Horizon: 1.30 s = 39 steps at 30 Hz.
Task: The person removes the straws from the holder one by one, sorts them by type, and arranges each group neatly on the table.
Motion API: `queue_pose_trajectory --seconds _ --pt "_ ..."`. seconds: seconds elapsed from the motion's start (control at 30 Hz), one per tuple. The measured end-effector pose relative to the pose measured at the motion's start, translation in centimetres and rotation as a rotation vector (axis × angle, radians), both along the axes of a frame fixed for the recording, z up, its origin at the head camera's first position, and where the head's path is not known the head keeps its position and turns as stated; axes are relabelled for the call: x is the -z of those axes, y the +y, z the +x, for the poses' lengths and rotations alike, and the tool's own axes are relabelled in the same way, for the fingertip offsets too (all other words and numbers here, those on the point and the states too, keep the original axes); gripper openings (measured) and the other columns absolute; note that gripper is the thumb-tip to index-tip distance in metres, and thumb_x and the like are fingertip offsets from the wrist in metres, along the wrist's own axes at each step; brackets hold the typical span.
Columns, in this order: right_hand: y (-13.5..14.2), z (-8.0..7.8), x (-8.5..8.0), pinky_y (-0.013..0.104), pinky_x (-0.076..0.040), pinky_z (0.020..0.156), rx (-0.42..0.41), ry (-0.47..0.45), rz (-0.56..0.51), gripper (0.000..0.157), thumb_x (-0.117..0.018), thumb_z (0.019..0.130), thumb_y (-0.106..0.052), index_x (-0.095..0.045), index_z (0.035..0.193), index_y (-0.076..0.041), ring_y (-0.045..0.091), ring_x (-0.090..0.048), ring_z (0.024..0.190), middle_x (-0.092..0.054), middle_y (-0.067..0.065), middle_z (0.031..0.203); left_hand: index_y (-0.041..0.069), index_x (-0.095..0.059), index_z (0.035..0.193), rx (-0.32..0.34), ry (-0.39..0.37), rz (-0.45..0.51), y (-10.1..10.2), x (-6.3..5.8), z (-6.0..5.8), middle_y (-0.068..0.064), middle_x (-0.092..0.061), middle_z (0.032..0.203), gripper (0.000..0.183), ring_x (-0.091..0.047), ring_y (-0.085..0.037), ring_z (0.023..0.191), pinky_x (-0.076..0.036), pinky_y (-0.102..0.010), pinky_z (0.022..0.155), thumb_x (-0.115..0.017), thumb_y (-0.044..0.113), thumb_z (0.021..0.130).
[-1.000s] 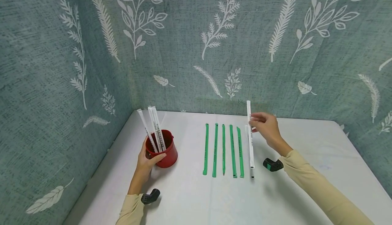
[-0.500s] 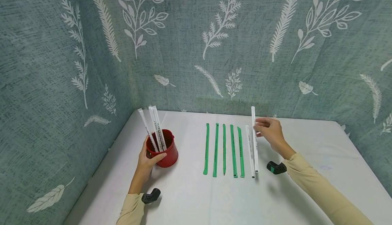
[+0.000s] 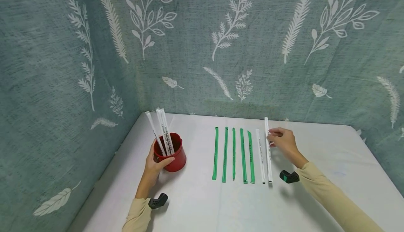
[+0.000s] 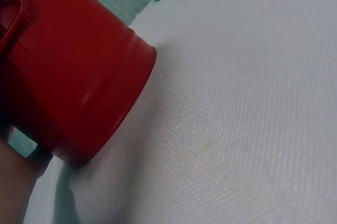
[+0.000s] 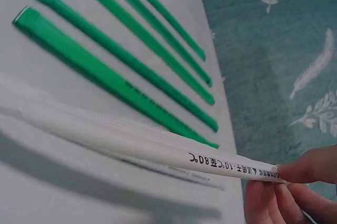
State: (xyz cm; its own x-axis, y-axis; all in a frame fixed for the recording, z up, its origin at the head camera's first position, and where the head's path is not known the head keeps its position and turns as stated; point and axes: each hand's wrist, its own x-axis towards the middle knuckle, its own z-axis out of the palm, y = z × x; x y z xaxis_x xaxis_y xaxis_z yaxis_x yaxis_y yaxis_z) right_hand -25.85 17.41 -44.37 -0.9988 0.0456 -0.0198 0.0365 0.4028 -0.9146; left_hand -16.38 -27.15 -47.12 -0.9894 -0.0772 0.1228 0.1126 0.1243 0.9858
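My left hand [image 3: 153, 168] grips a small red metal bucket [image 3: 178, 159] at the left of the table, with several white-wrapped straws [image 3: 168, 137] leaning up out of it. The bucket's wall [image 4: 73, 66] fills the corner of the left wrist view. On the right, my right hand [image 3: 285, 144] pinches a white paper-wrapped straw [image 3: 268, 158] with printed lettering between thumb and fingers. In the right wrist view this straw [image 5: 126, 145] is above the table, casting a shadow. Just left of it lies another white-wrapped straw [image 3: 261, 158].
Several green-wrapped straws [image 3: 243, 154] lie in a spaced row to the left of the white ones. The white table [image 3: 240, 207] ends at a leaf-patterned curtain [image 3: 189, 49] behind, which also runs along the left. Black wrist devices [image 3: 288, 177] sit by both cuffs.
My right hand has moved right and toward the table with the white straw, from over the lying white straw to its right side. The left hand stays on the bucket. The view shifts slightly.
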Motion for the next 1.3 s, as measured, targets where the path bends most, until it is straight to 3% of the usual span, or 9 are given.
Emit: queue_pose_trajectory --seconds 0.1,0.2,0.33,0.57,0.83,1.07,1.3 --pt "0.4 -0.1 0.6 0.036 -0.056 0.066 0.002 -0.013 0.01 0.036 -0.061 0.087 -0.008 -0.056 0.118 0.01 0.011 -0.062 0.067 -0.063 0.018 0.095 0.028 -0.019 0.15 -0.002 0.011 0.007 -0.3 1.3 -0.6 -0.004 -0.037 0.144 0.089 -0.036 -0.023 0.127 -0.047 -0.027 0.09 -0.071 0.011 0.08" --pt "0.6 -0.2 1.1 0.035 -0.056 0.065 0.013 -0.025 0.016 0.035 -0.061 0.087 -0.007 -0.057 0.117 0.01 0.012 -0.062 0.065 -0.063 0.016 0.092 0.026 -0.019 0.151 -0.007 0.007 0.003 -0.2 1.0 -0.5 -0.003 -0.037 0.144 0.089 -0.036 -0.022 0.127 -0.047 -0.027 0.09 -0.072 0.011 0.08" --pt "0.8 -0.3 1.8 0.034 -0.056 0.063 0.021 -0.036 0.014 0.034 -0.062 0.086 -0.006 -0.057 0.116 0.011 0.013 -0.062 0.064 -0.063 0.016 0.09 0.02 -0.017 0.151 -0.011 -0.007 -0.011 0.3 -0.6 0.2 -0.006 -0.037 0.144 0.089 -0.036 -0.023 0.127 -0.046 -0.028 0.092 -0.071 0.01 0.08" --pt "0.8 -0.5 2.7 0.03 -0.056 0.058 0.019 -0.045 0.043 0.033 -0.061 0.085 -0.005 -0.058 0.113 0.012 0.013 -0.062 0.062 -0.064 0.016 0.088 0.021 -0.017 0.151 0.0 0.006 -0.005 0.2 -0.5 0.2 -0.006 -0.037 0.144 0.09 -0.037 -0.023 0.126 -0.046 -0.026 0.09 -0.07 0.009 0.08" --pt "0.3 -0.9 3.9 0.024 -0.052 0.052 0.051 -0.061 0.106 0.031 -0.062 0.082 -0.005 -0.06 0.109 0.011 0.011 -0.06 0.057 -0.064 0.015 0.084 0.02 -0.016 0.152 -0.011 -0.012 -0.019 0.2 -0.6 0.2 -0.006 -0.036 0.145 0.091 -0.036 -0.023 0.128 -0.044 -0.038 0.096 -0.071 0.011 0.08" --pt "-0.1 -1.0 4.5 0.025 -0.05 0.047 0.071 -0.015 0.208 0.027 -0.063 0.081 -0.003 -0.062 0.104 0.012 0.012 -0.057 0.054 -0.063 0.018 0.082 0.018 -0.016 0.152 -0.009 -0.007 -0.033 0.3 -0.6 0.0 -0.008 -0.036 0.144 0.09 -0.036 -0.025 0.126 -0.046 -0.038 0.094 -0.07 0.011 0.08" --pt "-0.4 -0.9 4.7 0.023 -0.047 0.045 0.069 0.024 0.281 0.023 -0.061 0.081 -0.001 -0.062 0.099 0.012 0.015 -0.056 0.052 -0.061 0.018 0.079 0.032 -0.021 0.149 -0.024 -0.007 0.007 -0.8 2.2 -1.1 0.0 -0.038 0.144 0.091 -0.036 -0.02 0.126 -0.045 -0.041 0.095 -0.073 0.012 0.078"
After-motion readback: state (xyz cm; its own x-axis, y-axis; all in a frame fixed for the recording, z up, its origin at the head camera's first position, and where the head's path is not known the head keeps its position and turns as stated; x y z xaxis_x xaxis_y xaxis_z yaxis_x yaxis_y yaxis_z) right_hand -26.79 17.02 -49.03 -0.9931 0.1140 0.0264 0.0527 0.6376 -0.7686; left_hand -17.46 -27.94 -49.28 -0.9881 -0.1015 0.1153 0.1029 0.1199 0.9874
